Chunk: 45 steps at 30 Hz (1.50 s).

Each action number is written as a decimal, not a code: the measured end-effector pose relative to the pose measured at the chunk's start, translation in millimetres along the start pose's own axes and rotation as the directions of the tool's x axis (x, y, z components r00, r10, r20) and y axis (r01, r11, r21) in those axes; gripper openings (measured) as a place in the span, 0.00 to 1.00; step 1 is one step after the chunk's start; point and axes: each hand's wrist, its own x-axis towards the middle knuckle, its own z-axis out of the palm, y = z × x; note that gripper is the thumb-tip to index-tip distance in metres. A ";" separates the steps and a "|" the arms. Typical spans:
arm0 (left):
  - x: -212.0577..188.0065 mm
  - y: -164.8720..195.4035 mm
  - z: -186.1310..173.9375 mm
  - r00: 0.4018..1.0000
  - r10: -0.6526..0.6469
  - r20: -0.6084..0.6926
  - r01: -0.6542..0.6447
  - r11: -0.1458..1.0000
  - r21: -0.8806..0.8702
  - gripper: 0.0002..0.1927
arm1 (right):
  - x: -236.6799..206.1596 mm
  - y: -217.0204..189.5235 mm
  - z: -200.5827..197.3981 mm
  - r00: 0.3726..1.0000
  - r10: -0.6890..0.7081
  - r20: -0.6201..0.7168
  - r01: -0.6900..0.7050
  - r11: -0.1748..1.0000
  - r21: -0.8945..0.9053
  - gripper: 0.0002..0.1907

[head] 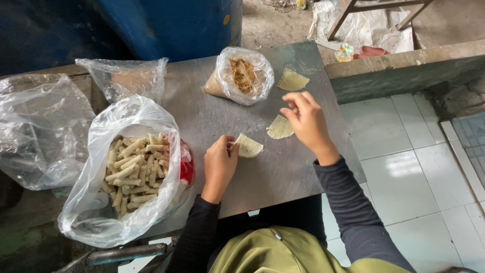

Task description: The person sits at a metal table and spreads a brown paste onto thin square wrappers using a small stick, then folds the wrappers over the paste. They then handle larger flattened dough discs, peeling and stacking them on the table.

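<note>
Three pale dough wrappers lie on a grey metal table (283, 172). My left hand (220, 164) pinches the left corner of the nearest wrapper (250, 147). My right hand (308, 121) hovers with fingers curled just right of the middle wrapper (279, 127), thumb and forefinger close together; whether it holds anything I cannot tell. The third wrapper (292, 80) lies farther back. A clear bag of brown shredded filling (243, 75) stands open behind the wrappers.
A big clear bag full of rolled pale sticks (134, 167) sits in a red tub at the table's left. Crumpled plastic bags (124, 78) lie behind it and off to the left. A blue barrel (172, 25) stands beyond the table. White floor tiles (404, 172) are on the right.
</note>
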 end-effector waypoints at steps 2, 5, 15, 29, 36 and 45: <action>-0.6 -2.5 -1.4 1.000 -0.024 0.013 0.024 0.999 -0.040 0.10 | 22.0 -3.8 17.1 0.989 -0.136 0.051 0.136 0.991 -0.003 0.17; -1.5 -6.8 -6.2 0.997 -0.064 0.033 0.068 0.990 -0.121 0.11 | 50.3 -8.1 46.8 0.983 -0.171 0.061 0.174 0.983 -0.050 0.14; 0.5 -12.4 -12.4 0.995 -0.089 0.051 0.097 0.978 -0.186 0.12 | 80.4 -0.2 103.7 0.998 -0.059 -0.012 0.053 0.959 -0.279 0.04; -4.4 -15.2 -17.3 0.993 -0.089 0.080 0.104 0.973 -0.204 0.13 | 127.3 -9.3 112.6 0.986 -0.045 -0.161 0.054 0.997 0.055 0.06; -6.3 -16.4 -19.7 0.992 -0.106 0.069 0.119 0.970 -0.214 0.12 | 111.6 -16.4 110.0 0.973 -0.133 -0.191 0.164 0.974 0.158 0.06; -8.6 -23.4 -18.0 0.991 -0.108 0.084 0.126 0.957 -0.260 0.12 | 91.7 12.3 100.3 0.908 0.385 -0.164 -0.256 0.821 0.510 0.12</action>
